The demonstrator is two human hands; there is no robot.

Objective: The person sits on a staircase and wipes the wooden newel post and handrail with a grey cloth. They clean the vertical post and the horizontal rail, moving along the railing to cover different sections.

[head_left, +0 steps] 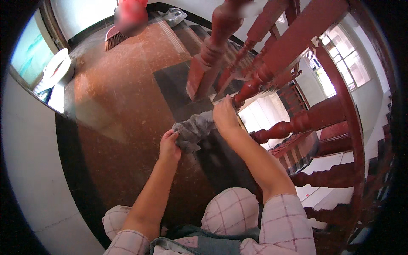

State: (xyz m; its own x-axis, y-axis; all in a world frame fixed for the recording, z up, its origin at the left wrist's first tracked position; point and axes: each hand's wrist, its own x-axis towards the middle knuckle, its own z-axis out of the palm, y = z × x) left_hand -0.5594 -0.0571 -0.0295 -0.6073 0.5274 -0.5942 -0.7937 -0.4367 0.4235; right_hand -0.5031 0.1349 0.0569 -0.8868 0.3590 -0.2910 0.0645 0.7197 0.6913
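A crumpled grey cloth (pixel 193 129) stretches between my two hands above the floor. My left hand (pixel 169 146) pinches its left end between thumb and fingers. My right hand (pixel 225 114) is closed at the cloth's other end, next to a turned dark-red wooden baluster (pixel 250 90). Its fingertips are partly hidden, and I cannot tell whether they touch the baluster. To the far side of that hand stands the thick square foot of a red newel post (pixel 199 76).
Red stair railings (pixel 323 114) run down the right side, with a lower flight visible between them. A broom (pixel 114 37) leans beside a red object at the back, near a clear plastic bag (pixel 174 17). A white basin (pixel 59 68) stands at the far left.
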